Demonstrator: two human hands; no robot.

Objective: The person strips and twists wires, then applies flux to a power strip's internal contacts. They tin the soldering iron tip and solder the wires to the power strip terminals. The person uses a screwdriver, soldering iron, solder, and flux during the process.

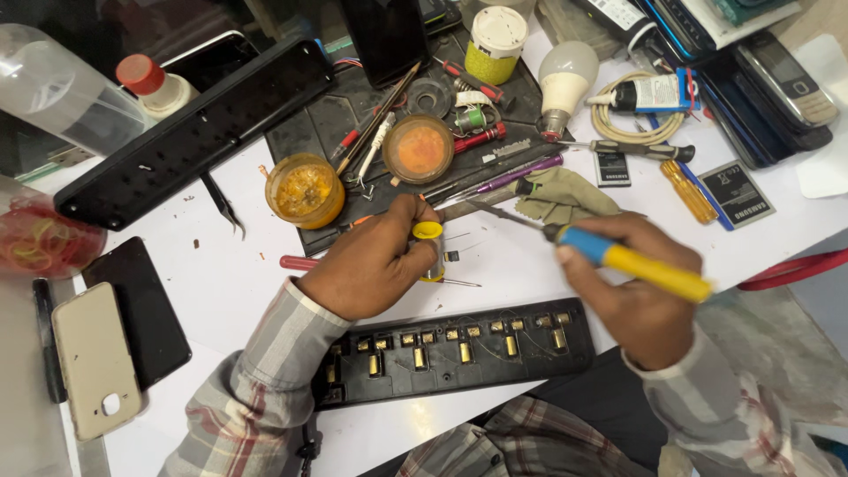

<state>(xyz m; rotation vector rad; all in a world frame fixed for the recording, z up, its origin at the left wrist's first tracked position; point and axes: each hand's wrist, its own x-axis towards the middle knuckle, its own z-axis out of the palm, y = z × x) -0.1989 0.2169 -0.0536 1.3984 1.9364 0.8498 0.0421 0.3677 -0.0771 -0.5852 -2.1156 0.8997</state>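
Head view: left hand (375, 261) closed around a small yellow spool (430, 249), thumb on its top rim. Right hand (638, 296) wrapped tight around a soldering iron (618, 256), blue and yellow grip.

Room to move: open strip of white surface (221, 283) between the two hands is narrow, bounded above by the dark work mat (353, 115) and below by the open power strip (459, 349) lying just under both wrists. Left of the left hand there's more bare surface, out to a black phone (141, 309) and a beige phone case (93, 358) near the left edge. Right side crowded: batteries, a yellow screwdriver (689, 190), stacked phones at the far right corner.

Iron's long axis runs diagonally, handle low-right, metal tip pointing up-left toward the spool; tip stops just short of it, over the mat edge. Power strip's long axis runs left-right, slightly rising to the right, brass contacts facing up.

Surface is white, cluttered workbench. On or by the mat: two amber jars (305, 190), a light bulb (565, 84), tweezers (225, 208), a green cloth (565, 194). Black strip cover (194, 132) lies diagonally at upper left.
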